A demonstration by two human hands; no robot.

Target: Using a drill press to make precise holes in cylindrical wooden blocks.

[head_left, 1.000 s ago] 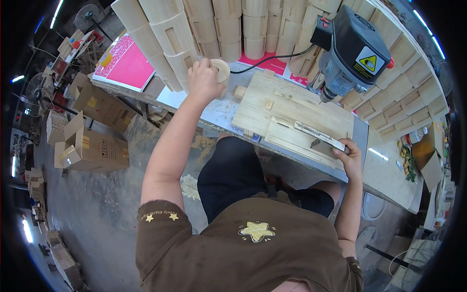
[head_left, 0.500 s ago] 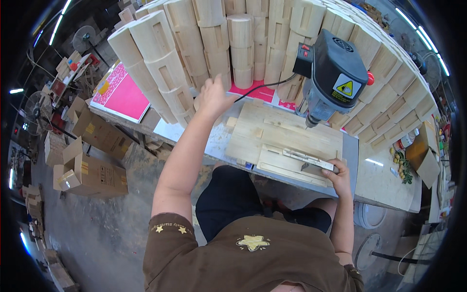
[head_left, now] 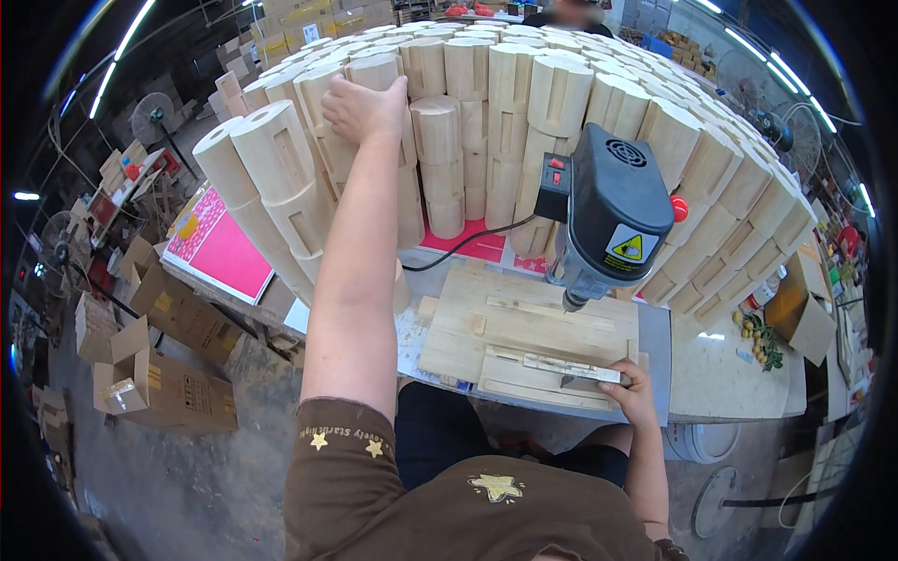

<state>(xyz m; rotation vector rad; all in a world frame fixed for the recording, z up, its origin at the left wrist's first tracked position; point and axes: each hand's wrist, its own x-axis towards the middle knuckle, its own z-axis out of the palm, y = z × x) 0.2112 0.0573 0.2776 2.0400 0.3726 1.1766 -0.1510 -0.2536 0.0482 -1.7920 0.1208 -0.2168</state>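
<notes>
At the top of the left-hand stacks, my left hand [head_left: 367, 109] is curved against a pale wooden cylinder [head_left: 376, 70], thumb on one side and fingers on the other. Its palm hides part of the cylinder. My right hand [head_left: 636, 393] is closed around the end of a long, narrow, pale bar with a metal part [head_left: 572, 366], whose exact kind I cannot make out. That bar lies over a wooden jig board [head_left: 449, 341] with strips fixed on it. Above the board's right part is the chuck of a black bench drill [head_left: 617, 192].
Several rows of stacked, slotted wooden cylinders [head_left: 510, 131] curve around the far side of the bench. A black cable [head_left: 468, 248] runs left from the drill. Pink printed sheets [head_left: 224, 248] lie at left, open cardboard boxes [head_left: 173, 388] on the floor. Another person [head_left: 566, 14] is beyond the stacks.
My left hand has risen from beside the base of the stacks to a cylinder at their top. My right hand stays on the bar. The view has tilted up.
</notes>
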